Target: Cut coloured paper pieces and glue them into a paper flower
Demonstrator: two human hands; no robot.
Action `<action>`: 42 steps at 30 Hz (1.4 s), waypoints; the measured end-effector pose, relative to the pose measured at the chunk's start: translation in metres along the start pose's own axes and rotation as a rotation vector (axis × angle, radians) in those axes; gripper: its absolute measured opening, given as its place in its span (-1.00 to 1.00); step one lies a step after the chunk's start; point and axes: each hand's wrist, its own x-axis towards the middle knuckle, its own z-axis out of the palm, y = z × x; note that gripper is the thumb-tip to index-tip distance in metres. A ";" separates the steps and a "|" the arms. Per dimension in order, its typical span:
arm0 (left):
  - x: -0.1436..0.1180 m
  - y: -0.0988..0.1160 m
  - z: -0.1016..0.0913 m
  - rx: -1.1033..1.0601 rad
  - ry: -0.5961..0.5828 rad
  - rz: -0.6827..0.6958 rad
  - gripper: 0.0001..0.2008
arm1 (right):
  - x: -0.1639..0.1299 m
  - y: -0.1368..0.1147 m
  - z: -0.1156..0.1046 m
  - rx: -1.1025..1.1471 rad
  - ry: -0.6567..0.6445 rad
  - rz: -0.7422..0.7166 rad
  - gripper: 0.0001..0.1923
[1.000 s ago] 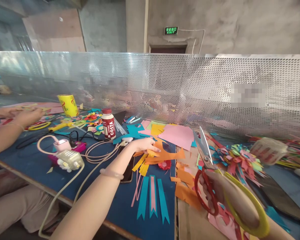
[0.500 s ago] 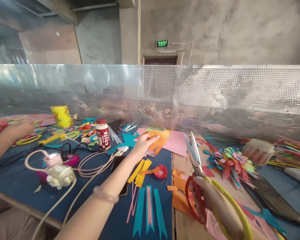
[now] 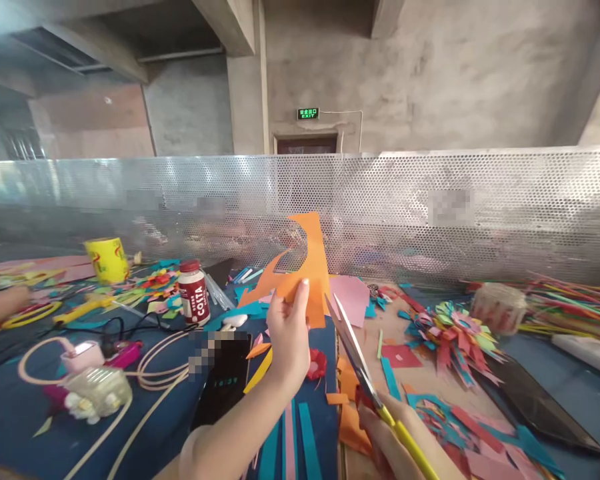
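Left hand [image 3: 287, 333] pinching an orange paper cutout [image 3: 300, 270] upright above the desk's [image 3: 10, 413] middle, right hand [image 3: 395, 443] half cut off below, grip closed around scissors [image 3: 353, 350], handles hidden, blades parted beside the paper's edge.

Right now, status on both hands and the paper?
Left hand grips orange paper, raised upright. Right hand holds scissors, blades open beside the sheet's edge. Nothing between them.

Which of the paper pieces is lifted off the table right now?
The orange paper piece, pinched in the left hand and raised before the mesh screen; the other scraps lie flat.
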 end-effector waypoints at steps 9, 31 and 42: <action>-0.019 0.008 0.007 -0.042 0.018 -0.024 -0.78 | 0.000 0.006 0.010 -0.050 0.121 -0.020 -0.83; -0.060 -0.011 0.006 0.147 -0.165 -0.288 -0.74 | 0.001 0.014 0.009 0.017 0.154 0.052 -0.72; -0.060 -0.006 0.008 0.115 -0.238 -0.292 -0.73 | 0.003 0.015 0.010 0.025 0.172 0.069 -0.70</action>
